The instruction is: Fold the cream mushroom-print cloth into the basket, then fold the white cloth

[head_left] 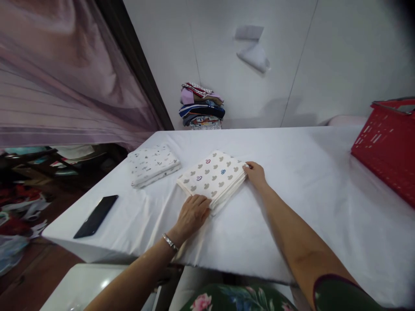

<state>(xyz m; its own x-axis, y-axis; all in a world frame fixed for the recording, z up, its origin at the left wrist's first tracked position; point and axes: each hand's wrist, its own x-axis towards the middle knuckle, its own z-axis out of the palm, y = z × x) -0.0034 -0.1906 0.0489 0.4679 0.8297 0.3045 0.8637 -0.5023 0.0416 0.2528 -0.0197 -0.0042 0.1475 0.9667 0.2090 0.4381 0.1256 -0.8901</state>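
Observation:
A folded cream cloth with grey mouse-head shapes and a few coloured ones lies flat on the white-covered table, its layers stacked along the right edge. My right hand pinches its far right corner between thumb and fingers. At the near corner, my left hand has its fingers together, curled over the edge; the fingertips are partly hidden. A bracelet circles the left wrist. To the left of this cloth sits a second folded white cloth with small dark prints.
A black phone lies near the table's left edge. The red plastic basket stands at the right. Behind the far edge rises a pile of folded clothes against the wall. A pinkish curtain hangs at the left.

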